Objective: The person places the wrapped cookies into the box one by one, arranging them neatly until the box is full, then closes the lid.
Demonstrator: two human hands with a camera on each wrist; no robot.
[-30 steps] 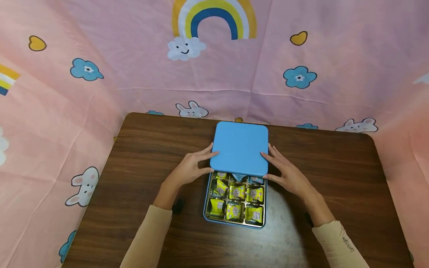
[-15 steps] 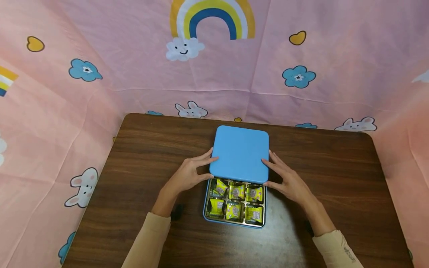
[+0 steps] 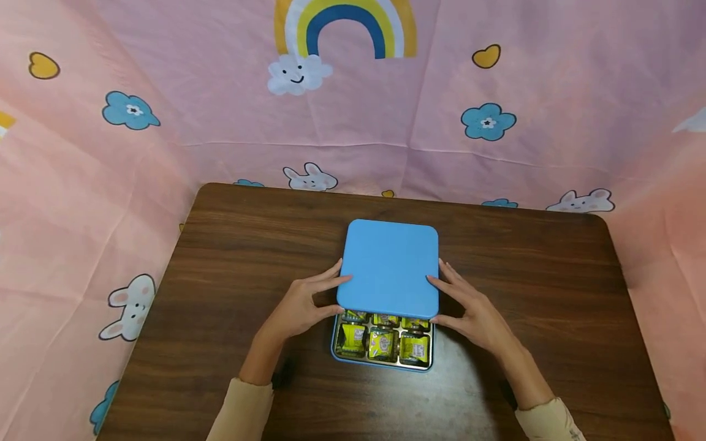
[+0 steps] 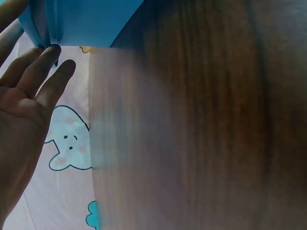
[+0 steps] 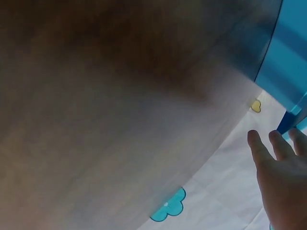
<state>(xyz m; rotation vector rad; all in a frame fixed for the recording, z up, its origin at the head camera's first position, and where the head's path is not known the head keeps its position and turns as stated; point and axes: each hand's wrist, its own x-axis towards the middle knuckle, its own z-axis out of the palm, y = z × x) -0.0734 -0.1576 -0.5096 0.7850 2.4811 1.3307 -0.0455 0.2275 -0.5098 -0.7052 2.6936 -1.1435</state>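
Observation:
A flat blue lid (image 3: pixel 388 266) with rounded corners lies over the back of a blue tin (image 3: pixel 382 366). The tin's front sticks out from under it, showing yellow-wrapped sweets (image 3: pixel 382 344) in a gold divided tray; the rear compartments are hidden. At the lid's left edge my left hand (image 3: pixel 298 306) holds it, thumb at the near corner and fingers along the side and top. My right hand (image 3: pixel 477 312) grips the opposite edge the same way. Both wrist views show the tin's blue side wall (image 4: pixel 91 24) beside the fingers.
The tin stands on a dark wood-grain table (image 3: pixel 248 245) with rounded back corners. Pink cloth (image 3: pixel 358 110) printed with rabbits, flowers and a rainbow hangs behind it and along both sides.
Both hands have drawn the lid toward the person over the tin. It covers more of the sweets; a row that showed fully before is now partly hidden.

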